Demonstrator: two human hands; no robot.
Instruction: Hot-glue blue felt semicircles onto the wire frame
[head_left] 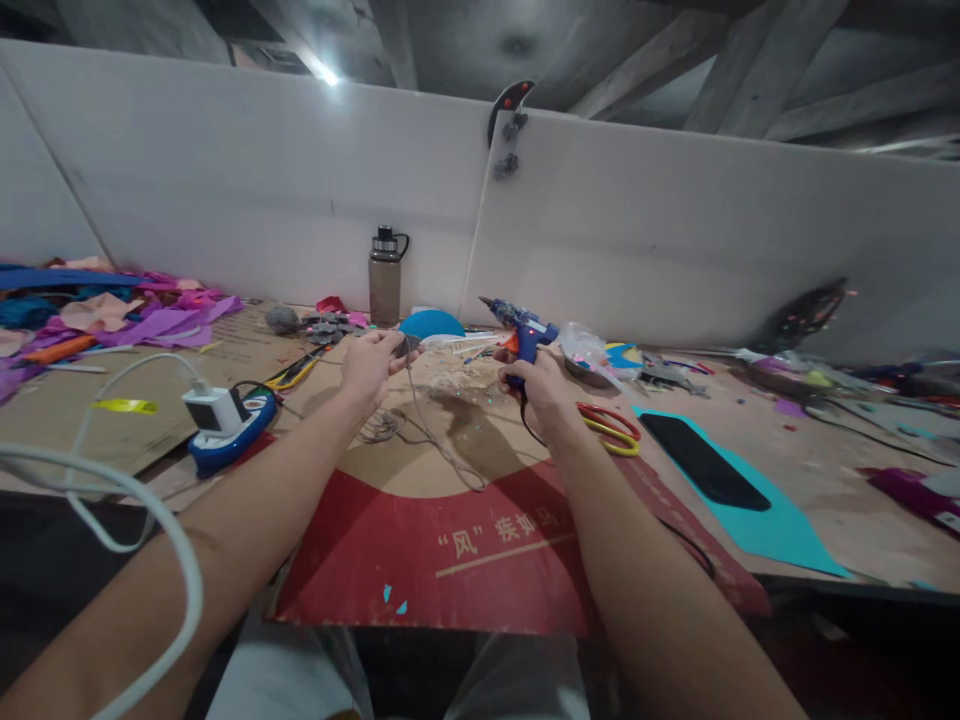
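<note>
My right hand (534, 380) is wrapped round the handle of a blue glue gun (531, 338), with its nozzle pointing up and to the left. In my left hand (371, 368) the fingers pinch a small grey piece (406, 345), whose kind I cannot make out. A thin grey cord (424, 420) hangs from that piece and runs down to a loose coil (381, 427) on the cardboard. Both hands are above a red and tan cardboard sheet (442, 560), apart from each other.
A bottle (385, 280) stands against the white partition (262, 190). On the left are a blue power strip (232, 435) with a white charger and felt scraps (105, 310). Scissors (615, 430) and a phone (705, 462) on turquoise felt lie right. A white cable (191, 570) loops across my left forearm.
</note>
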